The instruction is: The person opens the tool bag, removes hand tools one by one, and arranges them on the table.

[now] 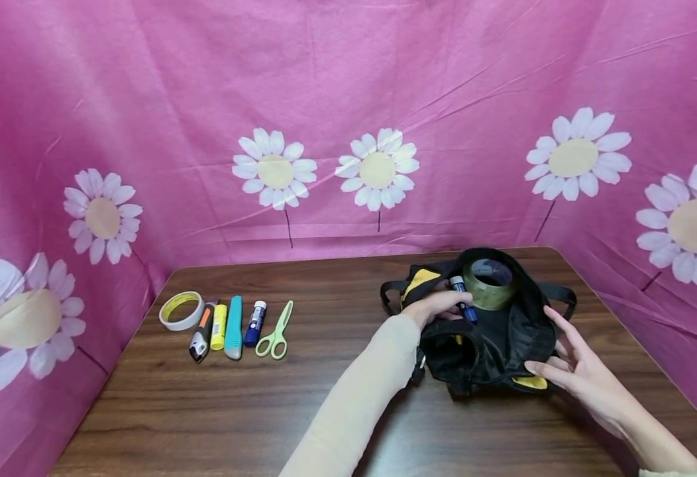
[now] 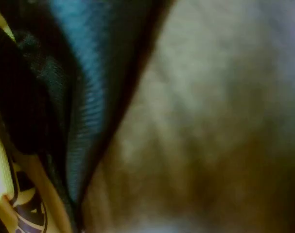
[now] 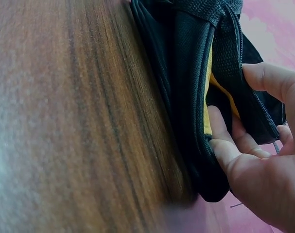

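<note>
A black bag with yellow lining (image 1: 512, 348) lies open on the table at the right. In its opening my left hand (image 1: 433, 306) pinches a blue glue stick with a white cap (image 1: 458, 285), tilted beside a roll of clear tape (image 1: 490, 297). My right hand (image 1: 584, 374) holds the bag's right side. The right wrist view shows that hand's fingers (image 3: 225, 150) at the zipped edge, with yellow lining between the black flaps. Dark bag fabric (image 2: 89, 97) fills part of the blurred left wrist view; the left fingertips are partly hidden.
To the left on the wooden table (image 1: 205, 417) lie a white tape roll (image 1: 166, 320), a grey-orange cutter (image 1: 202, 334), a yellow glue stick (image 1: 218, 328), a teal cutter (image 1: 234, 328), another blue glue stick (image 1: 256, 324) and green scissors (image 1: 273, 339). Pink flowered cloth (image 1: 324, 66) surrounds the table.
</note>
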Available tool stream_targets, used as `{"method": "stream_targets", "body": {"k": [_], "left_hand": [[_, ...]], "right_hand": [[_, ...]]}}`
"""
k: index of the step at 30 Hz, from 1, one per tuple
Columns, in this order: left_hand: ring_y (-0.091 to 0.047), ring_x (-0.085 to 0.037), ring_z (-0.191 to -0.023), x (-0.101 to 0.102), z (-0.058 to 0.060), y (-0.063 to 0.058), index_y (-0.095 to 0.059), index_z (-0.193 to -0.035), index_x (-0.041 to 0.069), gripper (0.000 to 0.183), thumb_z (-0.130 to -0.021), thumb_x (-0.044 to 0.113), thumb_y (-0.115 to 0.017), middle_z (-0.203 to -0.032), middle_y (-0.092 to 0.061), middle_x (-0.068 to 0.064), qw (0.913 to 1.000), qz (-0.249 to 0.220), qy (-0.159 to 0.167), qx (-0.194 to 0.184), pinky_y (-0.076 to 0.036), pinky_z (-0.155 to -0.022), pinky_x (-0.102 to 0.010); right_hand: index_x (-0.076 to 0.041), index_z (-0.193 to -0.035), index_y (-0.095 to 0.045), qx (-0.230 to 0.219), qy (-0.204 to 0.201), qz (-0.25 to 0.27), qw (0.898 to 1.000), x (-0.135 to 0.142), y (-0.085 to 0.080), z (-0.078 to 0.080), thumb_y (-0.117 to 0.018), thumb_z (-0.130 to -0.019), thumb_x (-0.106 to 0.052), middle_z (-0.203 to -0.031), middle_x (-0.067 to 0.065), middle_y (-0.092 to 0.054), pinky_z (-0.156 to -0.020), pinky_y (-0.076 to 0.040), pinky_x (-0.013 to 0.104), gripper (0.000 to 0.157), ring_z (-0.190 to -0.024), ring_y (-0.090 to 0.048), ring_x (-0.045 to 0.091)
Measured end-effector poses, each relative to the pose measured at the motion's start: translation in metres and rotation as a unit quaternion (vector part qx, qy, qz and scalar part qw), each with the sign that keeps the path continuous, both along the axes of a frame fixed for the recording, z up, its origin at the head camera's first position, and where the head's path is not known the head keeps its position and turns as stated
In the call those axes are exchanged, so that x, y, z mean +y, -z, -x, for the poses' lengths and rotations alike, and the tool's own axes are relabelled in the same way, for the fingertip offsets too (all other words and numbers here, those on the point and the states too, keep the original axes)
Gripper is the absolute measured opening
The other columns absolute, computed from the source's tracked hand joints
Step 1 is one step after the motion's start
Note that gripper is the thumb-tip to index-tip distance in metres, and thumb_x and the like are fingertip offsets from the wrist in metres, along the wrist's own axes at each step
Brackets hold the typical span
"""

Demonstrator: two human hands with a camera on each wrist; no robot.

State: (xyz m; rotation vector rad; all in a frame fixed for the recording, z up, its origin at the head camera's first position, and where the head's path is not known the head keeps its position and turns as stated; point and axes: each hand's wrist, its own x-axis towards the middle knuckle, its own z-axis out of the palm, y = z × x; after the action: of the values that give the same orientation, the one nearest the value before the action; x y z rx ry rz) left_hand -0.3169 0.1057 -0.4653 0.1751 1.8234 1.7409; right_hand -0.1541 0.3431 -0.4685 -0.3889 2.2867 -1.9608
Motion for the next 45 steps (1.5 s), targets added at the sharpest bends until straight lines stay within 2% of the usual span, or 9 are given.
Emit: {"method": "stream_targets", "body": {"k": [5,9,15,21,23,30,35,39,45], "left_hand": [[-0.072,-0.025,-0.098,0.001,0.000,0.004,-0.064,-0.117,0.009,0.023,-0.098,0.021,-0.068,-0.098,-0.074,-0.009,0.9996,-0.016,0.013,-0.017,-0.061,-0.078,-0.027],[-0.072,-0.019,-0.097,0.004,0.001,0.005,-0.069,-0.113,0.004,0.024,-0.101,0.024,-0.066,-0.099,-0.074,-0.006,0.9995,-0.016,0.021,-0.015,-0.060,-0.081,-0.025],[-0.071,-0.019,-0.093,0.007,0.003,-0.001,-0.063,-0.110,0.010,0.018,-0.097,0.021,-0.071,-0.094,-0.071,-0.003,0.9985,-0.047,0.017,-0.021,-0.059,-0.089,-0.033],[-0.072,-0.027,-0.092,0.010,0.004,-0.012,-0.037,-0.149,0.015,0.070,-0.092,0.009,-0.076,-0.101,-0.067,-0.009,0.9951,-0.082,-0.030,-0.047,-0.058,-0.093,-0.044],[-0.072,-0.026,-0.088,0.011,0.004,-0.016,-0.035,-0.150,0.014,0.073,-0.091,0.006,-0.077,-0.100,-0.066,-0.009,0.9932,-0.097,-0.041,-0.050,-0.060,-0.090,-0.043],[-0.070,-0.021,-0.073,0.016,-0.001,-0.043,-0.053,-0.129,0.007,0.048,-0.089,0.004,-0.078,-0.094,-0.072,-0.010,0.9915,-0.126,-0.019,-0.025,-0.064,-0.074,-0.037],[-0.069,-0.020,-0.069,0.014,-0.005,-0.061,-0.052,-0.120,0.013,0.043,-0.088,0.005,-0.080,-0.092,-0.073,-0.012,0.9924,-0.121,-0.011,-0.018,-0.062,-0.083,-0.044],[-0.070,-0.022,-0.070,0.009,-0.008,-0.073,-0.052,-0.114,0.015,0.039,-0.089,0.006,-0.079,-0.091,-0.073,-0.013,0.9943,-0.105,0.018,-0.009,-0.058,-0.090,-0.050],[-0.071,-0.023,-0.074,-0.003,-0.013,-0.094,-0.052,-0.116,0.014,0.036,-0.091,0.009,-0.078,-0.094,-0.073,-0.013,0.9929,-0.103,0.060,0.004,-0.064,-0.073,-0.038]], "right_hand": [[-0.031,-0.163,-0.003,0.000,0.000,-0.002,1.000,-0.001,0.001,0.000,-0.059,-0.097,0.010,-0.137,-0.012,-0.056,-0.083,-0.056,0.022,0.096,-0.111,-0.065,0.009],[-0.031,-0.163,-0.003,0.000,-0.002,-0.004,1.000,-0.002,0.000,0.001,-0.060,-0.097,0.010,-0.136,-0.013,-0.056,-0.083,-0.056,0.021,0.097,-0.111,-0.065,0.009],[-0.030,-0.163,-0.003,0.005,0.004,-0.005,1.000,-0.003,0.000,0.001,-0.061,-0.096,0.010,-0.136,-0.013,-0.057,-0.083,-0.055,0.020,0.098,-0.110,-0.066,0.009],[-0.030,-0.163,-0.003,0.006,0.001,-0.017,1.000,-0.003,-0.001,0.000,-0.061,-0.097,0.009,-0.135,-0.012,-0.058,-0.083,-0.055,0.020,0.097,-0.108,-0.067,0.010],[-0.030,-0.163,-0.003,0.006,0.004,-0.020,1.000,-0.003,-0.002,0.000,-0.062,-0.097,0.008,-0.134,-0.013,-0.058,-0.082,-0.055,0.020,0.097,-0.108,-0.067,0.010],[-0.032,-0.163,-0.003,0.001,0.009,-0.030,1.000,-0.004,-0.005,0.000,-0.063,-0.097,0.006,-0.134,-0.014,-0.055,-0.083,-0.055,0.021,0.097,-0.110,-0.065,0.008],[-0.032,-0.163,-0.003,0.001,0.010,-0.043,0.999,-0.005,-0.005,0.000,-0.064,-0.097,0.004,-0.133,-0.012,-0.053,-0.083,-0.055,0.021,0.096,-0.110,-0.065,0.008],[-0.031,-0.163,-0.002,-0.004,0.007,-0.043,0.999,-0.004,-0.005,0.000,-0.063,-0.098,0.003,-0.135,-0.012,-0.052,-0.084,-0.055,0.021,0.096,-0.109,-0.066,0.009],[-0.032,-0.163,-0.003,-0.009,0.015,-0.056,0.998,-0.004,-0.008,0.000,-0.064,-0.098,0.001,-0.142,0.003,-0.046,-0.084,-0.055,0.021,0.095,-0.110,-0.064,0.007]]}}
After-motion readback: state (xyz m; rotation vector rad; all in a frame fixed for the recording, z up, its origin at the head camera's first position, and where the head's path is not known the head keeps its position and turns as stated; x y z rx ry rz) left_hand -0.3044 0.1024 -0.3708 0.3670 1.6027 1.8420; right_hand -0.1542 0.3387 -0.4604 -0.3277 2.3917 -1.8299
